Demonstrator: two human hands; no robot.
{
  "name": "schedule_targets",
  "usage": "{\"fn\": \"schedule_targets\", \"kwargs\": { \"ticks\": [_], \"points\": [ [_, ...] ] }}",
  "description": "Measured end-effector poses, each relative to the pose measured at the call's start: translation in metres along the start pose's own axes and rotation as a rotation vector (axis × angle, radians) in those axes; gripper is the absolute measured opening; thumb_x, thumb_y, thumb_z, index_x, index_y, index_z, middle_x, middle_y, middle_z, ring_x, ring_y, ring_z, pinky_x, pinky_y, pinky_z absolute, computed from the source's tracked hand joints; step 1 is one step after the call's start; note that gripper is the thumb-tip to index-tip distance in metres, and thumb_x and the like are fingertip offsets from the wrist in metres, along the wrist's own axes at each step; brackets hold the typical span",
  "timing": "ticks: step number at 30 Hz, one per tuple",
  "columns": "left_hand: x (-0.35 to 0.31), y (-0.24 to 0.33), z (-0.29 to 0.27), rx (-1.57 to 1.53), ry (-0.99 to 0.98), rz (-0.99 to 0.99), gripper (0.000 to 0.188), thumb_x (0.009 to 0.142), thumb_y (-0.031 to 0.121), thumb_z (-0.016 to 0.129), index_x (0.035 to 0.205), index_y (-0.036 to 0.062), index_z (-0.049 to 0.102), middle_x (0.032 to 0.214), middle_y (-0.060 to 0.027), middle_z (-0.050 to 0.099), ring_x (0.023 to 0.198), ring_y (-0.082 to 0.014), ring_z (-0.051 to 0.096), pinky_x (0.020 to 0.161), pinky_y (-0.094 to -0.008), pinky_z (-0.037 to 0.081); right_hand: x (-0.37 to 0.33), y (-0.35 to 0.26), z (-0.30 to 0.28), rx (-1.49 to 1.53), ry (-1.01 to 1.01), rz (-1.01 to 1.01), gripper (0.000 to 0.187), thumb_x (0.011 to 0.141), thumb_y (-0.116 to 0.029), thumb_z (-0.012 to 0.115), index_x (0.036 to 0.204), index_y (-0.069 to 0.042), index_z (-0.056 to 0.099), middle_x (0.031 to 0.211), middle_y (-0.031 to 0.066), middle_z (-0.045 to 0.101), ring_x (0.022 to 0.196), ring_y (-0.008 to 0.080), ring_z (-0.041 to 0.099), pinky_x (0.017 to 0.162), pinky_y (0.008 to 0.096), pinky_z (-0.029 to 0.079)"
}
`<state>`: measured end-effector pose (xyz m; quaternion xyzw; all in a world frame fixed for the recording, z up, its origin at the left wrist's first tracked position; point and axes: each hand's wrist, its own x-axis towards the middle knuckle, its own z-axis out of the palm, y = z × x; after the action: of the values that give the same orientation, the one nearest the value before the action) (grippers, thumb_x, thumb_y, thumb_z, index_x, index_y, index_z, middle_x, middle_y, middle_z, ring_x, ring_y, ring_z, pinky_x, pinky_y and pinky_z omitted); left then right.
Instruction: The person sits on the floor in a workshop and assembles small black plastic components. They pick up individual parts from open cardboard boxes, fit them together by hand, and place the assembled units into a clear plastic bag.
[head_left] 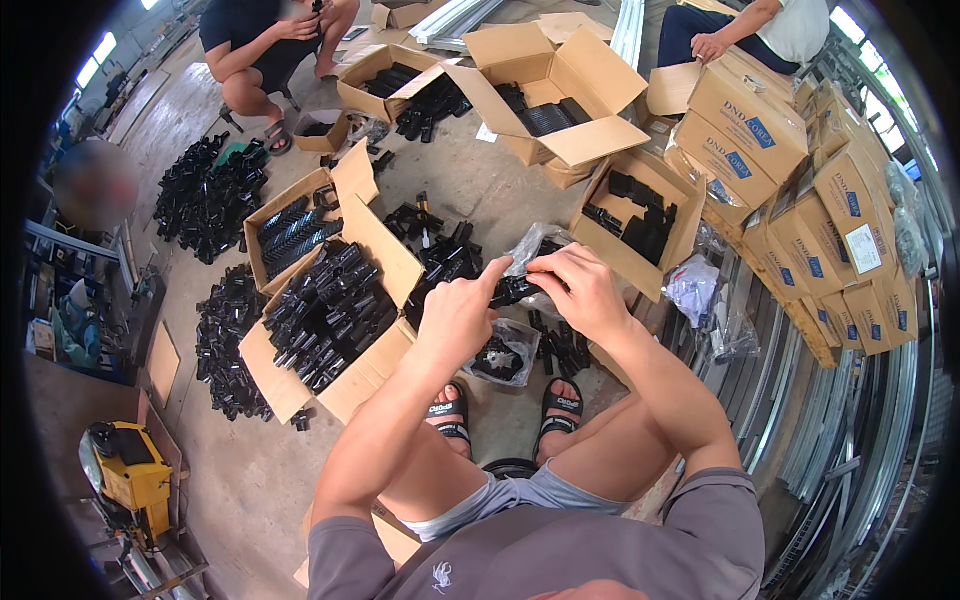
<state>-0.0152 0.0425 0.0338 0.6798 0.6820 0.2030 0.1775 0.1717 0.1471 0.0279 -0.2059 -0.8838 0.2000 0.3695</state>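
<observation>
Between my two hands is a small glossy black part [511, 291], partly hidden by the fingers; its exact kind does not show. My left hand [458, 312] wraps round its left end, with the index finger stretched along the top. At the other end, my right hand [584, 288] pinches with thumb and fingers. Just beyond the hands lies a clear plastic bag [536, 243]. Below them, between my feet, stands a clear plastic-lined tub [522, 377] of small black pieces. Several loose black parts [563, 347] lie beside the tub.
An open carton [268, 369] of black parts stands at left, with black heaps [232, 345] beyond. Another open carton [681, 188] is at right, near stacked cartons [741, 148] and long metal profiles [800, 440]. Two people sit at the far side, one [262, 45] holding something small.
</observation>
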Motion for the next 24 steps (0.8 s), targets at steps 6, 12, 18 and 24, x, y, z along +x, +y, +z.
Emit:
{"fn": "schedule_targets", "kwargs": {
  "ticks": [6,12,18,24],
  "points": [
    [0.006,0.007,0.002,-0.003,-0.003,0.019,0.071,0.074,0.006,0.078,0.137,0.0134,0.047,0.073,-0.0185,0.067,0.074,-0.04,0.068,0.065,-0.0489,0.051,-0.002,0.006,-0.007,-0.113,-0.077,-0.091,0.009,0.081,-0.011,0.074,0.089,-0.007,0.07,0.083,0.0036,0.07,0.083,0.0236,0.064,0.077,0.0362,0.047],
    [0.005,0.005,-0.005,0.048,-0.014,-0.024,0.072,0.075,0.011,0.078,0.139,0.0183,0.044,0.07,-0.0168,0.067,0.072,-0.0386,0.068,0.064,-0.0499,0.052,0.003,0.006,-0.004,-0.103,-0.086,-0.09,0.006,0.081,-0.012,0.073,0.085,-0.009,0.071,0.085,0.0017,0.071,0.084,0.0223,0.063,0.079,0.0358,0.046],
    [0.007,0.008,-0.01,0.018,-0.057,-0.061,0.071,0.077,0.01,0.077,0.139,0.0191,0.044,0.078,-0.0169,0.07,0.076,-0.0395,0.068,0.066,-0.0497,0.052,0.005,0.005,-0.009,-0.073,-0.08,-0.077,0.008,0.082,-0.014,0.074,0.086,-0.008,0.072,0.093,0.0036,0.073,0.089,0.0226,0.065,0.082,0.0359,0.047],
    [0.004,0.014,-0.021,-0.245,-0.057,-0.127,0.071,0.079,0.009,0.076,0.141,0.0234,0.046,0.099,-0.0206,0.072,0.098,-0.039,0.069,0.08,-0.0461,0.055,0.001,0.01,-0.01,0.224,0.09,0.335,0.03,0.089,-0.015,0.073,0.114,-0.002,0.066,0.111,0.0146,0.07,0.104,0.0253,0.067,0.089,0.0377,0.053]
  ]
}}
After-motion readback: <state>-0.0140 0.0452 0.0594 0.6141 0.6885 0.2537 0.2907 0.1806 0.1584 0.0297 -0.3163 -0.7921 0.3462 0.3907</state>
